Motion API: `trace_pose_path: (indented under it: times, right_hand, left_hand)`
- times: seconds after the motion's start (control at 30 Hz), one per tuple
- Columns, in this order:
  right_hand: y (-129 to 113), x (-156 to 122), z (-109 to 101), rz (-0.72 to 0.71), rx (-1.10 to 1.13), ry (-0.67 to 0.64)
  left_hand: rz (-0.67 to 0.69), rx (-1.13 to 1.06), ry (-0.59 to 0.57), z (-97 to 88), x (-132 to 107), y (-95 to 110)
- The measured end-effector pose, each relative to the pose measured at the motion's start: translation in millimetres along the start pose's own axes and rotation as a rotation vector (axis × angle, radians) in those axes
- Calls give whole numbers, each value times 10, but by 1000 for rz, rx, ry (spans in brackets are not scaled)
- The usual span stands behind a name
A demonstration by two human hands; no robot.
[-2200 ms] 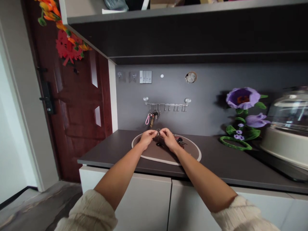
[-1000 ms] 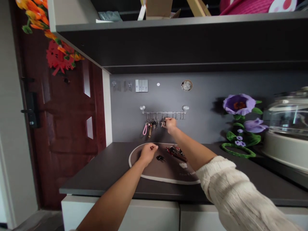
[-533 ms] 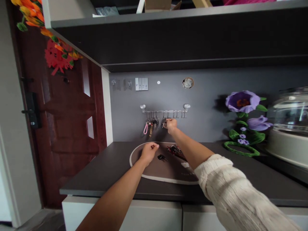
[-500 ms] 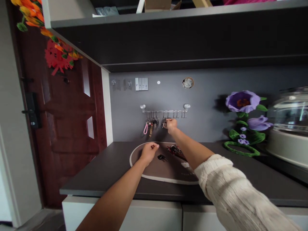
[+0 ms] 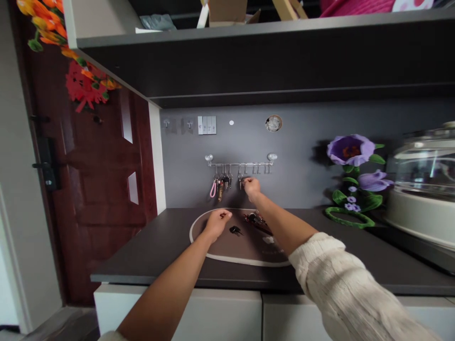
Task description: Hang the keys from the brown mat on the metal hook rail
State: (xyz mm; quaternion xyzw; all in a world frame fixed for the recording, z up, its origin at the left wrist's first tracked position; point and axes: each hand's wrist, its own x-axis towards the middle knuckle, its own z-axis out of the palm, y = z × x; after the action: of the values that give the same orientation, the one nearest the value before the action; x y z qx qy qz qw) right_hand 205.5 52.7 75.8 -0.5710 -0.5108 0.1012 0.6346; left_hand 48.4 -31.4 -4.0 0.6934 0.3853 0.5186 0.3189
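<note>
My right hand [image 5: 251,186] is raised to the chrome hook rail [image 5: 240,164] on the grey wall, its fingers pinched on a small bunch of keys [image 5: 241,180] at one of the middle hooks. Several other keys [image 5: 222,182], one with a pink strap, hang from the rail's left hooks. My left hand [image 5: 216,222] hovers curled over the oval brown mat [image 5: 213,253] on the dark counter; whether it holds anything is hidden. A black key [image 5: 234,230] and a red-and-black key bundle [image 5: 256,220] lie on the mat beside it.
A dark red door [image 5: 88,189] stands at the left with orange and red flower ornaments above it. Purple fabric flowers [image 5: 351,175] and a domed appliance [image 5: 423,189] occupy the counter's right side. A dark shelf [image 5: 270,57] with boxes overhangs the counter. White cabinets sit below.
My hands, together over the mat 2.2 s ago, have parted: the right one rose to the hook rail with keys and has stayed there, dropping slightly. The left stays over the mat.
</note>
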Motion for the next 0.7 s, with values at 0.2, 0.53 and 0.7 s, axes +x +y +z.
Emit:
trace_pose_path:
  times: [0.2, 0.53, 0.7]
  right_hand:
    - [-110, -274, -149, 16, -64, -21]
    - [64, -960, -255, 22, 167, -278]
    - [147, -1207, -412, -89, 82, -461]
  left_hand:
    - [14, -34, -13, -15, 5, -28]
    - [-11, -118, 30, -69, -7, -57]
    - [-48, -130, 28, -93, -48, 1]
